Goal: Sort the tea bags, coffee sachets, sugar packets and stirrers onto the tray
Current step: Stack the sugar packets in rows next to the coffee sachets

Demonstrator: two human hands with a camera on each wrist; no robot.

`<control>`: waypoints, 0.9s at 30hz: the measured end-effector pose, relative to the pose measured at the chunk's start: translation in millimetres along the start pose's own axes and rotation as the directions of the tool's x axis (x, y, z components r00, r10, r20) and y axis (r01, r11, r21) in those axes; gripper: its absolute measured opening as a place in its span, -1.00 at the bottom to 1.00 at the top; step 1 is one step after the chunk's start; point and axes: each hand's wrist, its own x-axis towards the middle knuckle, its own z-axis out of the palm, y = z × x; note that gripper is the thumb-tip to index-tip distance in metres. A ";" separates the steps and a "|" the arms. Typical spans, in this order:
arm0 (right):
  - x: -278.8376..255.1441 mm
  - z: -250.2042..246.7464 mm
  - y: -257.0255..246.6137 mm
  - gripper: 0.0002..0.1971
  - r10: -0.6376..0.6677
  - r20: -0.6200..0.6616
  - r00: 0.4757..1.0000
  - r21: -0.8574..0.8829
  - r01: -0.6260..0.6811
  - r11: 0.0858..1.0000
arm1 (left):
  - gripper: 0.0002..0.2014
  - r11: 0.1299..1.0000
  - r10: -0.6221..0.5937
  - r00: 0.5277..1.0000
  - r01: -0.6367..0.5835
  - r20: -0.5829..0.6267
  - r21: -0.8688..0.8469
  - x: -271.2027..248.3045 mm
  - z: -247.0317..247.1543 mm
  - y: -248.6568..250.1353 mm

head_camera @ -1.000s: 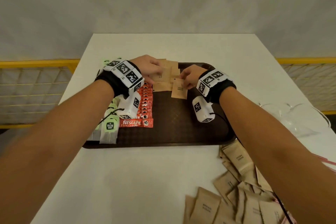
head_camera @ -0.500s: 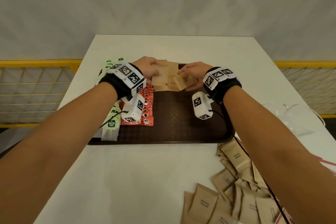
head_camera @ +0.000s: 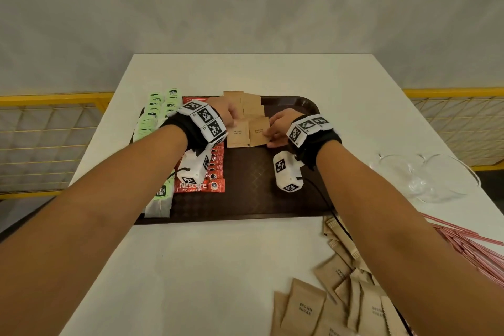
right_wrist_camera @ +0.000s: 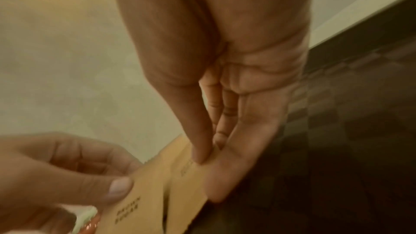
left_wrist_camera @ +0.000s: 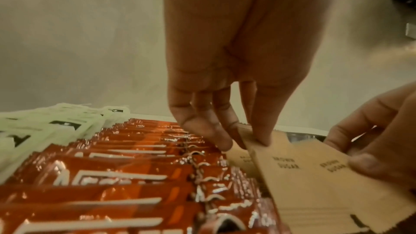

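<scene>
Centre frame, over the tray (head_camera: pixel 259 196): fingers of the left hand (head_camera: pixel 226 114) pinch the left sugar packet (head_camera: pixel 237 133), the right hand (head_camera: pixel 278 128) pinches the right sugar packet (head_camera: pixel 258 132), touching side by side, long axes pointing up-frame

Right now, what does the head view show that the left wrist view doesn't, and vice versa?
Only the head view: the loose pile of brown paper sugar packets, pink striped stirrers and clear glass bowls on the white table. Only the left wrist view: the left hand's fingers pinching a packet's top edge. Both: red coffee sachets, green tea bags and the two held sugar packets.
</scene>
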 end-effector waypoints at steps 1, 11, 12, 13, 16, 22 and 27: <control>1.4 2.5 0.8 -0.81 -0.012 -0.013 1.000 -0.031 0.012 0.999 | -0.72 1.000 0.002 1.000 -0.001 -0.010 0.016 1.1 -0.1 -0.9; 3.8 -7.5 -2.1 -0.85 -0.026 -0.007 1.000 -0.107 0.025 0.994 | -0.76 0.990 0.011 0.999 -0.006 -0.033 0.143 12.6 2.7 -8.8; 3.7 -5.6 -2.6 -0.86 -0.028 -0.003 1.000 -0.116 0.027 0.993 | -0.75 0.985 0.022 0.998 -0.012 -0.052 0.174 12.5 2.9 -8.0; 3.9 -2.7 -3.5 -0.88 -0.033 -0.004 0.999 -0.133 0.032 0.991 | -0.74 0.978 0.033 0.997 -0.018 -0.070 0.206 11.6 2.7 -6.8; 10.0 7.8 -3.1 -0.88 -0.063 -0.035 0.997 -0.206 0.055 0.977 | -0.70 0.970 0.052 0.998 -0.040 -0.042 0.240 10.4 3.2 -5.0; 69.0 7.8 19.9 -0.59 -0.103 -0.102 0.989 -0.422 0.050 0.905 | -0.67 0.952 0.071 0.997 -0.065 -0.010 0.298 3.7 3.6 -3.7; 11.1 13.0 2.9 -0.75 -0.148 -0.140 0.979 -0.445 0.071 0.893 | -0.63 0.976 0.149 0.986 -0.135 -0.071 0.169 -21.7 -3.3 4.9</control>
